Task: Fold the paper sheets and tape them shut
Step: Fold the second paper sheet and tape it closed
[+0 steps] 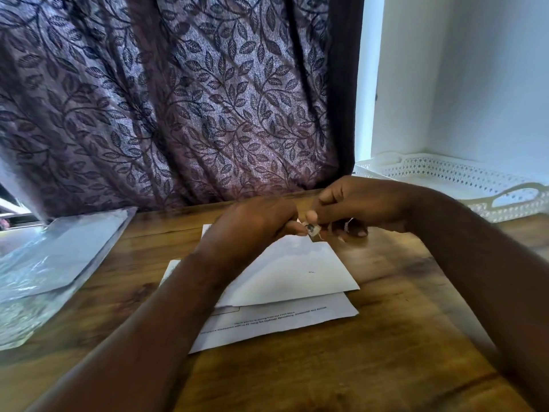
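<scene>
tape piece is pinched between left hand and right hand, at 12 o'clock of folded paper sheets.

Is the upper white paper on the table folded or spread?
Probably folded: the upper white paper covers only part of the printed sheet beneath; no crease shows plainly.

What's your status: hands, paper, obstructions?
Left hand and right hand both pinching a small pale tape piece. Folded white paper sheets flat on the brown wooden table, beneath the hands, no tape seen on them. Nothing blocking them.
</scene>
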Demonstrator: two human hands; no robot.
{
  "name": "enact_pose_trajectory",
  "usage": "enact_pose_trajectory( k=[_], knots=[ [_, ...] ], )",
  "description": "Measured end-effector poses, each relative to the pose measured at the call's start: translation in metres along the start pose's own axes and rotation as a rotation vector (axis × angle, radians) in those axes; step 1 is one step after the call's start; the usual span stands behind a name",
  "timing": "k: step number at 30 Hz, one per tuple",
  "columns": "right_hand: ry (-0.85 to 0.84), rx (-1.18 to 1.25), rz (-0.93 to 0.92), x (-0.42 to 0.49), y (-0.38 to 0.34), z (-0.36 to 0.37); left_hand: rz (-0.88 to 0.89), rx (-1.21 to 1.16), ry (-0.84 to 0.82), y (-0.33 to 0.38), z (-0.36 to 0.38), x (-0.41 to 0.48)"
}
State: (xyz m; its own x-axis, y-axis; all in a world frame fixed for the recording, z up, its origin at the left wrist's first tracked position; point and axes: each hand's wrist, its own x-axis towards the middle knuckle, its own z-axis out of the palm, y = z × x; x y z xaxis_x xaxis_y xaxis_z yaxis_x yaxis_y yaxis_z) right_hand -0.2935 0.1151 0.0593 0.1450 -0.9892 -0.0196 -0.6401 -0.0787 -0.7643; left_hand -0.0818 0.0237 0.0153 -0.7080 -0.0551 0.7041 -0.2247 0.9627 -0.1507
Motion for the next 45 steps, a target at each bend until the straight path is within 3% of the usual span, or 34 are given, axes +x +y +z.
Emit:
enact_pose_trajectory(
  k=[10,17,23,28,45],
  knots=[
    [0.023,-0.03,0.029,-0.002,-0.005,0.003,0.119,0.104,-0.06,0.002,-0.005,0.003],
    [0.307,0.009,0.274,0.007,0.012,0.002,-0.153,-0.039,-0.225,-0.02,0.019,-0.012],
    [0.303,0.002,0.498,0.016,0.02,0.015,-0.335,-0.134,-0.314,-0.01,0.031,-0.014],
    [0.351,-0.056,0.523,0.027,0.023,0.029,-0.374,-0.08,-0.492,-0.008,0.04,-0.014],
    [0.373,-0.138,0.568,0.033,0.017,0.04,-0.427,0.004,-0.578,-0.007,0.047,-0.013]
  ],
)
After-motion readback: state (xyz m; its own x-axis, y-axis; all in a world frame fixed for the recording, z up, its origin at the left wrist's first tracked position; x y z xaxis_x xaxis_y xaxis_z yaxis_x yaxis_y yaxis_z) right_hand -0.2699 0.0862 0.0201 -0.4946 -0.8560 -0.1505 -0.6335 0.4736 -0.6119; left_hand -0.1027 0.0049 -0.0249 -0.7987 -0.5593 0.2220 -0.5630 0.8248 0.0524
